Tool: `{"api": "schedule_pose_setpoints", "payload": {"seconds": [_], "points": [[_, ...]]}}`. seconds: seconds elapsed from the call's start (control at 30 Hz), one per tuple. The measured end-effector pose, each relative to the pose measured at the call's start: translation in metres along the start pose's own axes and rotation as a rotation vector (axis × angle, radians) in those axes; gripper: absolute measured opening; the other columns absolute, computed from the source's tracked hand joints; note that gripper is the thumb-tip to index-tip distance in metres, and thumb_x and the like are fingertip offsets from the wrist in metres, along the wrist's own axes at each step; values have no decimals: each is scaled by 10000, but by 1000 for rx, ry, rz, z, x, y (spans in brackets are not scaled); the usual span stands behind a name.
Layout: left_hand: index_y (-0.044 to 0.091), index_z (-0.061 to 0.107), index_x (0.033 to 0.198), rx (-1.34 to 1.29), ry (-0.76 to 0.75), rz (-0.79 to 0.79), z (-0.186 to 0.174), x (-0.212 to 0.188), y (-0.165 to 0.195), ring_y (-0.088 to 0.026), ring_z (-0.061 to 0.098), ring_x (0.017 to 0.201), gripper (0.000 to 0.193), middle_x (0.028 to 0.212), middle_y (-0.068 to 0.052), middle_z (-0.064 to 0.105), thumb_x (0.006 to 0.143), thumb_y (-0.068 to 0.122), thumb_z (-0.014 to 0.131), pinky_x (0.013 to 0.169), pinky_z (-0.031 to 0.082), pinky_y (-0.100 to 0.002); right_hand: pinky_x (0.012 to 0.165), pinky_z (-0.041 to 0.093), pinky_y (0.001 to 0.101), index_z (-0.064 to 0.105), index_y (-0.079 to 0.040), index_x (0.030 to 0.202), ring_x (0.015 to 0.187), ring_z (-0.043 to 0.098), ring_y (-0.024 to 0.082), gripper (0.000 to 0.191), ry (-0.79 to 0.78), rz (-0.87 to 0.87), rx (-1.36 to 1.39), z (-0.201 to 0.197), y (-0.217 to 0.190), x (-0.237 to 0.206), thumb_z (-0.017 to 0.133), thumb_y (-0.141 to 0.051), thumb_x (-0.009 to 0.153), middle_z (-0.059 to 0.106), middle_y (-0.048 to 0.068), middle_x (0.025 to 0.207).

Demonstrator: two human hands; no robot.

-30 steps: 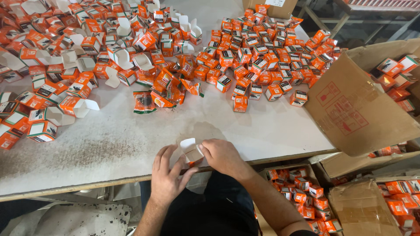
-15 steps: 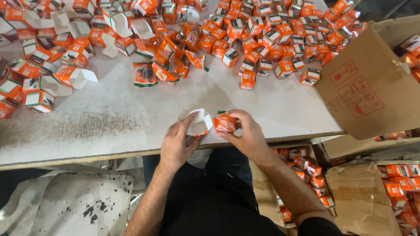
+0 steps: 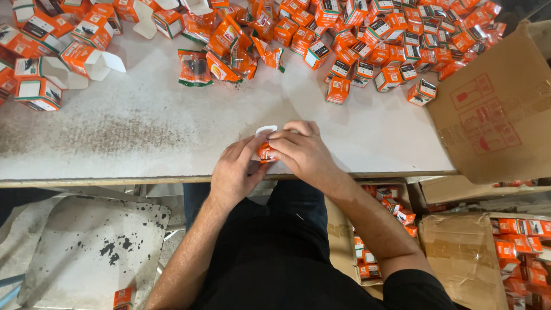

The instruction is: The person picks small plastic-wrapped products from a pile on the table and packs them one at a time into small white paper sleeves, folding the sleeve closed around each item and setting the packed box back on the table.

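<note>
From the head camera, the left hand [image 3: 234, 175] and right hand [image 3: 303, 150] close together around a small orange-and-white carton [image 3: 266, 150], its white flap poking up past the right fingertips, mostly hidden between both palms at the near edge of the white worktable [image 3: 143, 132], well below the heap of orange boxes [image 3: 367, 40].

Small boxes [image 3: 321, 34] lay heaped along the table's [image 3: 143, 132] far edge. A large carton [image 3: 499, 115] stood at its right edge.
</note>
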State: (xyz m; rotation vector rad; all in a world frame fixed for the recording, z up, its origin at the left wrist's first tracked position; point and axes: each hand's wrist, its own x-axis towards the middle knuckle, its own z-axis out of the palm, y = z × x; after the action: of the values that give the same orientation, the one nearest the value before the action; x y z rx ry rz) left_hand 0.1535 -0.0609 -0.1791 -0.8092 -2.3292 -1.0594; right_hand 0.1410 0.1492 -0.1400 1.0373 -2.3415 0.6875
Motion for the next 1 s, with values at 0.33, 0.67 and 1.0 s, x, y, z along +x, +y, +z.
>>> {"api": "schedule_pose_setpoints", "payload": {"seconds": [0.33,0.67,1.0], "points": [[43,605,1249,122,-38,-22,-1,-1,2,-375,597,1093,589,1180,-157,585,722,184,828,932,524,-456,1050,392,446,702,-115,1207,1139,591,219,258,146,66,-24,33,7,-22,761,-183,966,690,-4,1176],[32,643,1281,152,89,182,-5,-7,5,-347,585,1218,580,1333,-106,598,726,63,809,1015,524,-446,1070,364,507,722,-105,1170,1271,466,348,309,75,151,-60,45,-2,-33,783,-216,888,523,125,1321],[34,659,1191,130,68,174,-1,-3,11,-315,664,1168,399,1299,-91,644,829,98,812,993,570,-426,1055,514,398,652,-45,1362,1227,602,266,420,286,338,270,43,-2,-50,737,-107,956,566,139,1381]]}}
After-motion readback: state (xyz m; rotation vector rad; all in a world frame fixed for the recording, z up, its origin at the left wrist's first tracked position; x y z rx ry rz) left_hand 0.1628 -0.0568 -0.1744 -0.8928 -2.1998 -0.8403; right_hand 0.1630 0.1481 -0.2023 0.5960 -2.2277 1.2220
